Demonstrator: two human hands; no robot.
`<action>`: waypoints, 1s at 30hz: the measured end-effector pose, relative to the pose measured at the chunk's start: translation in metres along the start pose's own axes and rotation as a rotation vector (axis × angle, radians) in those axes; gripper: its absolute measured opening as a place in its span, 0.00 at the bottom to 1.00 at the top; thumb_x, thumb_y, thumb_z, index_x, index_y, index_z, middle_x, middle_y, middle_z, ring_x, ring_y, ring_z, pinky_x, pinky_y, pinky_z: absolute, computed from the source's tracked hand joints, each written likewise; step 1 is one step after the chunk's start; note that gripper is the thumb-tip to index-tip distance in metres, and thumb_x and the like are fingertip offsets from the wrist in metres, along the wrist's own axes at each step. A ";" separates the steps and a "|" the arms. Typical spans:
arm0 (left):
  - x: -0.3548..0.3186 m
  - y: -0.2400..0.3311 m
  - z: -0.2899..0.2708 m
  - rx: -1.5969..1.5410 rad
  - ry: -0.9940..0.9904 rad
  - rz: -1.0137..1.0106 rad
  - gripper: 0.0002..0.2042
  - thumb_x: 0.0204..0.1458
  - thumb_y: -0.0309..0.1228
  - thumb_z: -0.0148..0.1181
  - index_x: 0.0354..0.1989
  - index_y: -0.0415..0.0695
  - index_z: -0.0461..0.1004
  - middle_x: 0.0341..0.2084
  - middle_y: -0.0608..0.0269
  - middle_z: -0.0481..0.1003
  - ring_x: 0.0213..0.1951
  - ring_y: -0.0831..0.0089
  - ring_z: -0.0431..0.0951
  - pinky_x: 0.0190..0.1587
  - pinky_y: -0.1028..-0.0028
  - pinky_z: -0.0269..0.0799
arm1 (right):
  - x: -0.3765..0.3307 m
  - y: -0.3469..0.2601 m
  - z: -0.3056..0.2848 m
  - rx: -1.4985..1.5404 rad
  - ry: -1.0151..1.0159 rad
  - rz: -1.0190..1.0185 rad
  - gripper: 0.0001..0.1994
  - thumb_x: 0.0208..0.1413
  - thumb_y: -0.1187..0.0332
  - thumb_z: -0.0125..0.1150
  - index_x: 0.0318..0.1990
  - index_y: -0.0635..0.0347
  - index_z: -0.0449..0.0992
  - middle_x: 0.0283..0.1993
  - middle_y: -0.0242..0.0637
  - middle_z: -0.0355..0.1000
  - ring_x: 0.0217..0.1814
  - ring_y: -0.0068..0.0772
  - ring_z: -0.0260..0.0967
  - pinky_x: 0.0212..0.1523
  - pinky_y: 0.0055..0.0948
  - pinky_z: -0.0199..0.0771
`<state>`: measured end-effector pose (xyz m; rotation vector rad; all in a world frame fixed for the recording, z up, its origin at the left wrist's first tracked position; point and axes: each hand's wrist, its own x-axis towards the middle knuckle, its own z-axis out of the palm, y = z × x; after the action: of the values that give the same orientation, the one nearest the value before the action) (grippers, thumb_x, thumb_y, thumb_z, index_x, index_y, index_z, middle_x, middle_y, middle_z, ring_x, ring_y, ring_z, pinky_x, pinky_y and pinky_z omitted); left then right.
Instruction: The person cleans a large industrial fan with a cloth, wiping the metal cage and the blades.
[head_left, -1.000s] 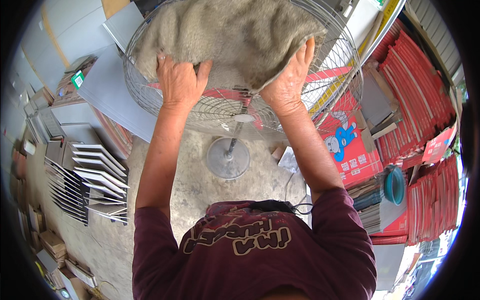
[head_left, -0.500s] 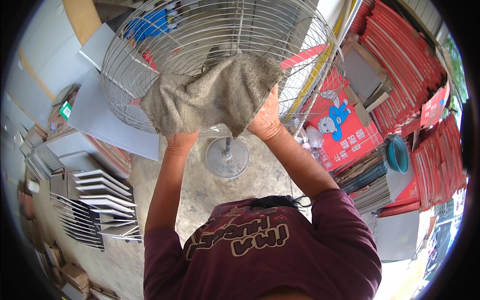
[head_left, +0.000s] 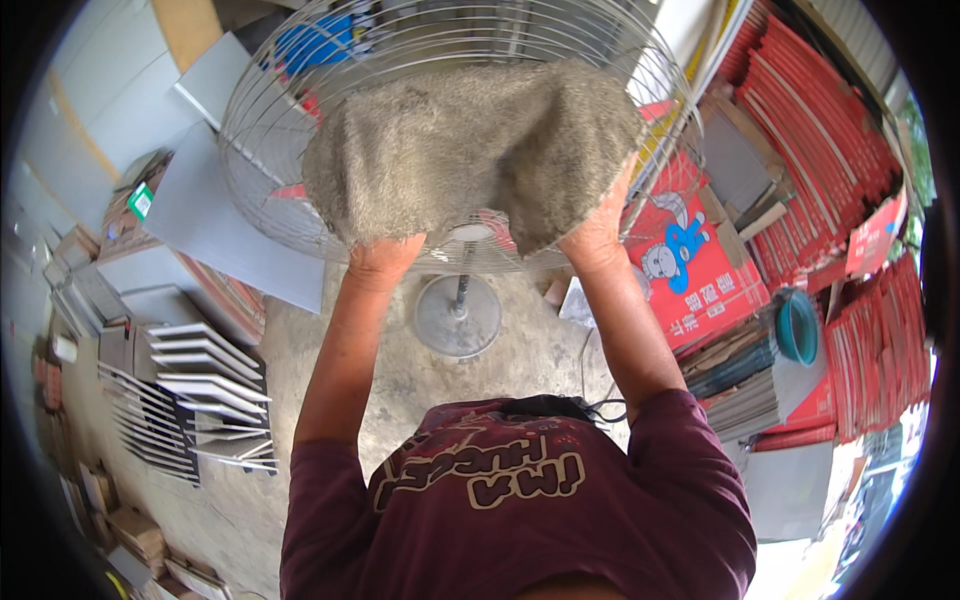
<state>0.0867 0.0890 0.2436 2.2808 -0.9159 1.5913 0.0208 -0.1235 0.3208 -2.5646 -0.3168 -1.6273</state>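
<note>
A greyish-brown, rough-textured cloth (head_left: 440, 130) is spread in front of a large round wire fan guard (head_left: 262, 205) and covers much of it. My left hand (head_left: 387, 254) holds the cloth near its lower left edge, and most of the fingers are hidden by it. On the other side, my right hand (head_left: 600, 235) grips the right edge, again with the fingers mostly covered. The cloth sags in folds between them. Below the guard, the fan's pole runs down to a round grey base (head_left: 457, 318) on the floor.
Stacks of red flattened cartons (head_left: 815, 130) rise on the right, beside a teal basin (head_left: 796, 328). To the left, a large grey board (head_left: 225, 235) leans near a rack of white panels (head_left: 210, 375). A blue item (head_left: 318, 45) lies beyond the guard.
Both hands have moved up and farther apart, stretching the cloth wider; it looks larger and closer. The view has shifted slightly.
</note>
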 end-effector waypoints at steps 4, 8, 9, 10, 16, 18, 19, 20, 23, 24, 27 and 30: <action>0.005 -0.021 -0.014 0.171 -0.067 0.013 0.18 0.46 0.33 0.56 0.45 0.40 0.74 0.45 0.53 0.73 0.48 0.52 0.71 0.53 0.57 0.65 | 0.016 -0.010 0.000 0.028 0.044 -0.118 0.27 0.41 0.53 0.62 0.51 0.52 0.71 0.53 0.36 0.68 0.58 0.43 0.61 0.60 0.52 0.48; 0.004 -0.055 -0.010 0.098 -0.080 -0.215 0.16 0.46 0.33 0.56 0.44 0.41 0.74 0.44 0.53 0.74 0.48 0.54 0.71 0.53 0.60 0.65 | 0.043 -0.035 0.007 0.079 0.051 -0.192 0.25 0.42 0.55 0.62 0.49 0.52 0.73 0.53 0.36 0.68 0.59 0.43 0.59 0.62 0.52 0.45; 0.005 -0.063 -0.012 0.083 -0.038 -0.248 0.16 0.47 0.33 0.56 0.44 0.41 0.74 0.44 0.53 0.74 0.48 0.55 0.71 0.53 0.61 0.65 | 0.050 -0.043 0.009 0.094 0.052 -0.191 0.24 0.42 0.55 0.62 0.49 0.52 0.74 0.53 0.36 0.68 0.59 0.43 0.58 0.62 0.52 0.45; 0.010 -0.071 -0.018 0.068 0.000 -0.285 0.16 0.47 0.33 0.55 0.45 0.41 0.74 0.45 0.53 0.74 0.48 0.55 0.71 0.53 0.62 0.65 | 0.056 -0.052 0.015 0.132 0.054 -0.212 0.24 0.42 0.57 0.62 0.50 0.53 0.73 0.53 0.35 0.68 0.60 0.43 0.57 0.64 0.53 0.43; -0.004 -0.114 -0.028 0.114 -0.011 -0.397 0.18 0.52 0.35 0.54 0.49 0.40 0.71 0.49 0.55 0.71 0.52 0.58 0.69 0.55 0.63 0.62 | 0.072 -0.098 0.035 0.261 0.133 -0.363 0.22 0.40 0.62 0.63 0.47 0.55 0.74 0.51 0.38 0.69 0.57 0.44 0.60 0.61 0.51 0.47; -0.009 -0.118 -0.028 -0.248 0.120 -0.596 0.19 0.54 0.35 0.54 0.53 0.39 0.67 0.51 0.56 0.69 0.54 0.61 0.67 0.57 0.65 0.61 | 0.072 -0.110 0.047 0.403 0.252 -0.370 0.20 0.38 0.65 0.63 0.43 0.58 0.75 0.43 0.41 0.71 0.52 0.46 0.63 0.60 0.51 0.51; -0.009 -0.118 -0.032 -0.426 0.188 -0.696 0.20 0.55 0.35 0.53 0.55 0.38 0.65 0.52 0.56 0.68 0.55 0.63 0.67 0.58 0.66 0.60 | 0.068 -0.117 0.050 0.401 0.182 -0.371 0.19 0.37 0.66 0.63 0.41 0.59 0.75 0.39 0.41 0.70 0.49 0.46 0.64 0.58 0.50 0.53; -0.011 -0.119 -0.033 -0.420 0.182 -0.713 0.21 0.55 0.34 0.54 0.55 0.39 0.65 0.52 0.56 0.68 0.55 0.64 0.66 0.58 0.67 0.60 | 0.061 -0.124 0.052 0.400 0.112 -0.373 0.18 0.37 0.66 0.63 0.40 0.60 0.75 0.35 0.41 0.70 0.45 0.45 0.65 0.55 0.49 0.56; -0.019 -0.123 -0.032 -0.408 0.169 -0.761 0.23 0.54 0.34 0.56 0.57 0.39 0.63 0.53 0.57 0.67 0.55 0.65 0.66 0.58 0.68 0.60 | 0.044 -0.144 0.061 0.547 -0.021 -0.316 0.16 0.34 0.68 0.62 0.35 0.63 0.73 0.25 0.42 0.67 0.34 0.44 0.65 0.44 0.44 0.62; -0.022 -0.125 -0.032 -0.405 0.165 -0.776 0.23 0.54 0.33 0.57 0.58 0.39 0.62 0.53 0.57 0.67 0.55 0.66 0.66 0.58 0.68 0.60 | 0.038 -0.150 0.065 0.617 -0.051 -0.280 0.16 0.34 0.68 0.62 0.35 0.63 0.73 0.25 0.42 0.67 0.34 0.45 0.64 0.42 0.43 0.62; -0.040 -0.130 -0.041 -0.533 0.142 -0.797 0.25 0.53 0.32 0.58 0.59 0.40 0.60 0.55 0.58 0.66 0.56 0.67 0.65 0.58 0.69 0.60 | 0.022 -0.166 0.073 0.921 -0.263 -0.080 0.20 0.38 0.70 0.62 0.43 0.64 0.71 0.36 0.44 0.70 0.41 0.44 0.66 0.46 0.39 0.64; -0.079 -0.149 -0.033 -0.592 0.121 -0.794 0.26 0.55 0.36 0.54 0.61 0.41 0.58 0.58 0.58 0.63 0.60 0.65 0.61 0.61 0.69 0.56 | 0.009 -0.181 0.082 1.341 -0.480 0.204 0.22 0.47 0.69 0.63 0.51 0.63 0.68 0.46 0.36 0.70 0.50 0.29 0.65 0.52 0.31 0.64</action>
<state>0.1324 0.2512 0.2110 1.7535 -0.2988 0.9300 0.0569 0.0686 0.2874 -1.7114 -0.7879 -0.3472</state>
